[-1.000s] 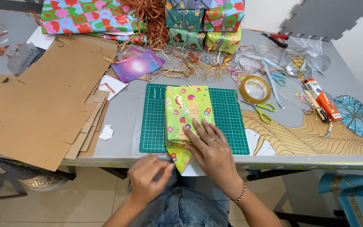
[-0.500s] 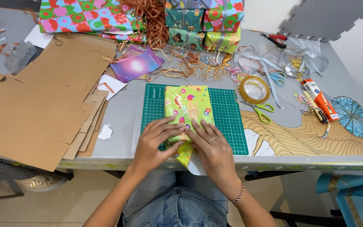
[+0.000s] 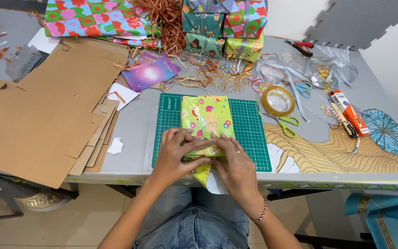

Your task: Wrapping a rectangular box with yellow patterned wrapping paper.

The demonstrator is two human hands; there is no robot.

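Note:
A box wrapped in bright green patterned paper (image 3: 208,117) lies on a green cutting mat (image 3: 249,131) at the table's front edge. My left hand (image 3: 176,154) and my right hand (image 3: 236,163) both press on the box's near end, fingers meeting over the loose paper. A flap of green paper (image 3: 202,174) hangs below the hands over the table edge.
Flat brown cardboard (image 3: 42,115) covers the left. A tape roll (image 3: 277,100), green-handled scissors (image 3: 287,123) and blue-handled scissors (image 3: 304,88) lie right of the mat. Wrapped gifts (image 3: 226,27) and curled ribbon (image 3: 166,23) stand at the back. An orange tube (image 3: 348,113) lies at right.
My left hand came up from below the table edge and joined the right hand on the box's near end. The hanging paper flap is now partly gathered under both hands.

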